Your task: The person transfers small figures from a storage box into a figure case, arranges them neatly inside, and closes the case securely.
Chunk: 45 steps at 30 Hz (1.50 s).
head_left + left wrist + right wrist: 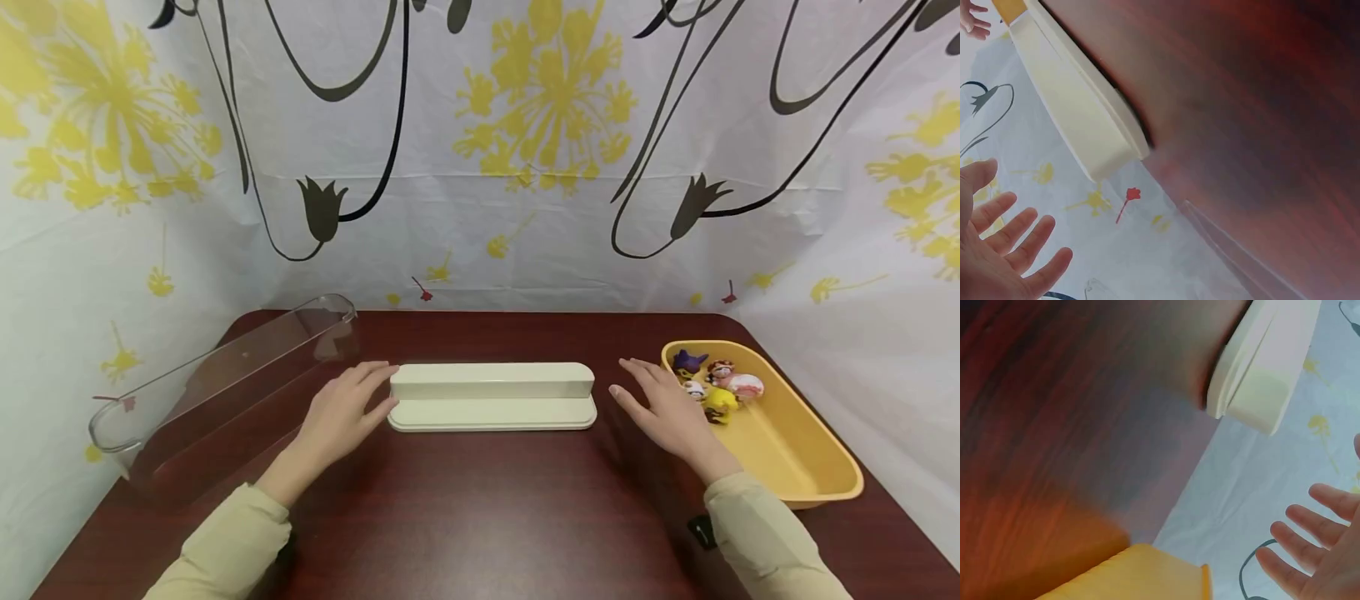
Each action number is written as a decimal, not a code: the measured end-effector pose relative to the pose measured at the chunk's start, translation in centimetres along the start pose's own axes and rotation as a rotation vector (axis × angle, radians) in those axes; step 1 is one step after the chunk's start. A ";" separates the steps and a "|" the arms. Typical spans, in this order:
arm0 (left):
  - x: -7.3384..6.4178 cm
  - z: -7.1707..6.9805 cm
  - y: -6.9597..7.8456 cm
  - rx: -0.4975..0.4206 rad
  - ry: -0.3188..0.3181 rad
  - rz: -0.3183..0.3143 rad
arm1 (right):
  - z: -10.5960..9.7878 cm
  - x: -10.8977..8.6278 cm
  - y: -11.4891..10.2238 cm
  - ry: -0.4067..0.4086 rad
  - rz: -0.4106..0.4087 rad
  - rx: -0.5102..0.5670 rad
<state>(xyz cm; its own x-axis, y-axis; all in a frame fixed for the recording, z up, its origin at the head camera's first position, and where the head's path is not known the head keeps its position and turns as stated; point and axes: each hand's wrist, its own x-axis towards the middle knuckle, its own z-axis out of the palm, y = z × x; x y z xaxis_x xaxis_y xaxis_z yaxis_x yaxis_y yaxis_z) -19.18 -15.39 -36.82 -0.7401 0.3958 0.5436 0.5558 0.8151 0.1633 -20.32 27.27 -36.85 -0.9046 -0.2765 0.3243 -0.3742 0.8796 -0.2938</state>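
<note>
A cream stepped base with rounded ends lies lengthwise across the middle of the dark table. My left hand is at its left end, fingers spread and pointing toward it; in the left wrist view a gap shows between that hand and the base. Off the right end, my right hand hovers with loose fingers, holding nothing. The right wrist view shows the same hand apart from the base. Several small toy figures lie in a yellow tray beside the right hand.
A long clear plastic cover with rounded ends stands on the table's left side, near the left hand. Dark reddish wood forms the tabletop. A patterned white curtain hangs behind and along both sides.
</note>
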 end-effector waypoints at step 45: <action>3.1 2.6 -3.0 -0.146 -0.227 -0.238 | -9.2 0.5 8.2 -0.035 0.331 0.321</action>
<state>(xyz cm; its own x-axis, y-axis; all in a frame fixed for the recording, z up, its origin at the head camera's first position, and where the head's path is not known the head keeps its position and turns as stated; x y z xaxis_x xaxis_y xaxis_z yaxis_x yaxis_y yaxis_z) -24.09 -15.49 -37.81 -0.9115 0.2996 0.2818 0.3939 0.8330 0.3884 -21.97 37.92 -30.84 -0.9904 -0.0184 0.1368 -0.1028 0.7598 -0.6419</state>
